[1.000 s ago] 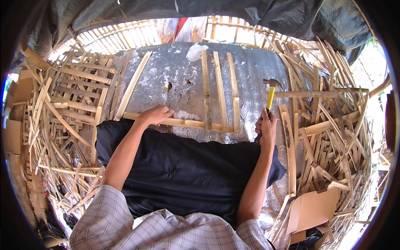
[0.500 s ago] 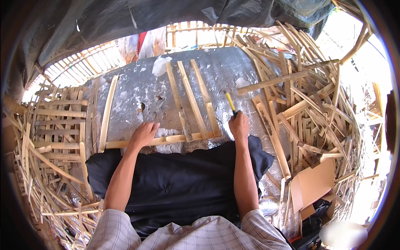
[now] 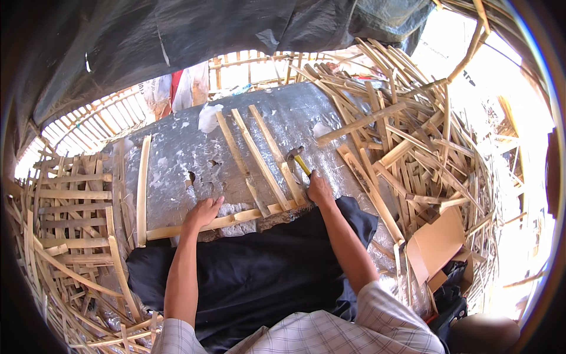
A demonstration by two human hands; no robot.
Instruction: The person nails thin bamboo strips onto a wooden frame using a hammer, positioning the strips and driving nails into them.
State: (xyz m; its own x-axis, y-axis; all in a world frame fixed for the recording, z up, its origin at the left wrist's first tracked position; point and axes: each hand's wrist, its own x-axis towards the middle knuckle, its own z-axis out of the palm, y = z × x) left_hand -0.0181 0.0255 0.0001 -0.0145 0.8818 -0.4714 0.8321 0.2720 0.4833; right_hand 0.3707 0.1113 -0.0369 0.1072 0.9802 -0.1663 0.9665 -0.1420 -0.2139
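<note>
In my right hand (image 3: 320, 189) is a claw hammer (image 3: 302, 164) with a yellow and black handle, its head just beyond the right end of a crosswise bamboo slat (image 3: 227, 221). My left hand (image 3: 203, 213) lies over that slat near its middle, fingers extended over its far side and holding nothing I can see. Three long slats (image 3: 260, 158) run away from the slat's right half. A short piece (image 3: 292, 183) lies along the rightmost one. A single long slat (image 3: 143, 190) meets the crosswise slat's left end. Black cloth (image 3: 253, 265) covers my lap just below.
A worn silvery sheet (image 3: 177, 153) lies under the slats. Latticed bamboo frames (image 3: 76, 203) are stacked on the left. To the right are a heap of loose bamboo strips (image 3: 413, 159) and an open cardboard box (image 3: 436, 245). A dark tarp (image 3: 206, 29) hangs across the far side.
My right hand has brought the hammer nearer, lower and leftward, with its head now close to the rightmost slats. My left hand stays at the crosswise slat. The whole view has shifted.
</note>
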